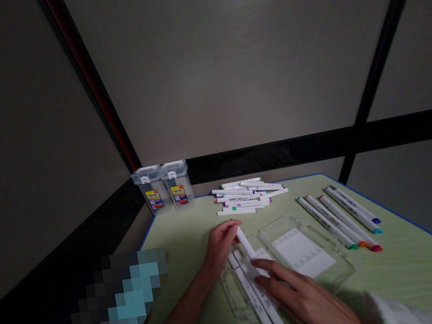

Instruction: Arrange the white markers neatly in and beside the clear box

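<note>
My left hand (pixel 221 245) pinches the top end of a white marker (pixel 248 246) and tilts it over an open clear plastic case (pixel 244 298) on the green table. My right hand (pixel 301 298) lies over the case with fingers stretched out, touching the markers inside. Two white markers (pixel 262 306) with a dark red and a green tip lie in the case's near half. The case's lid half (pixel 302 249) lies open to the right, with a white card in it.
A loose pile of white markers (pixel 245 195) lies at the table's back. Several markers (pixel 341 216) lie in a row at the right. Two shut clear marker boxes (pixel 165 186) stand at the back left corner. A blurred patch is at the lower left.
</note>
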`<state>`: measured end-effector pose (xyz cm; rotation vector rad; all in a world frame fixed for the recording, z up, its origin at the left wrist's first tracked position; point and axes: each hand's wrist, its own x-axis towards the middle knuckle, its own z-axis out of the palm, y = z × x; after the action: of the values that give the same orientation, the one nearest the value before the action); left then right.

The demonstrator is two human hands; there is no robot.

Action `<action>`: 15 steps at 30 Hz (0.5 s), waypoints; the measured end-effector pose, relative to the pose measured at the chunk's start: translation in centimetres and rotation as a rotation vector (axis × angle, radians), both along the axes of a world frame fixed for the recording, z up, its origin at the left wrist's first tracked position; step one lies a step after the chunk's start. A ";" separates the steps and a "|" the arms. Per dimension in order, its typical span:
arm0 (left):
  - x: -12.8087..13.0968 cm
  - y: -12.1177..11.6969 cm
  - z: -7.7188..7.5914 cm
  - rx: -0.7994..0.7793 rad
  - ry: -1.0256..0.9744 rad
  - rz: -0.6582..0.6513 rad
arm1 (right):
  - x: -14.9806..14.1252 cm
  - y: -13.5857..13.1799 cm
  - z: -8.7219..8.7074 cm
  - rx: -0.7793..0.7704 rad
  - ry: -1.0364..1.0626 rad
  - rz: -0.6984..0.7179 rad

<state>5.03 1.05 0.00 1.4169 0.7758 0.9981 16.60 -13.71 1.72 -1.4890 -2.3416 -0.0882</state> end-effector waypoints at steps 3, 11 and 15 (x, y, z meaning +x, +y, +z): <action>-0.1 0.1 -0.1 -0.032 -0.015 -0.019 | 0.1 0.0 -0.1 0.017 0.013 -0.004; -0.1 0.4 -0.4 -0.021 -0.043 -0.050 | 0.2 0.1 -0.1 0.086 -0.009 0.024; -0.1 0.3 -0.2 -0.017 -0.030 -0.035 | 0.2 0.3 -0.2 0.124 0.022 0.044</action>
<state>4.97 1.35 -0.23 1.3932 0.7335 0.9813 16.82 -13.46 1.50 -1.3716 -2.3055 -0.2007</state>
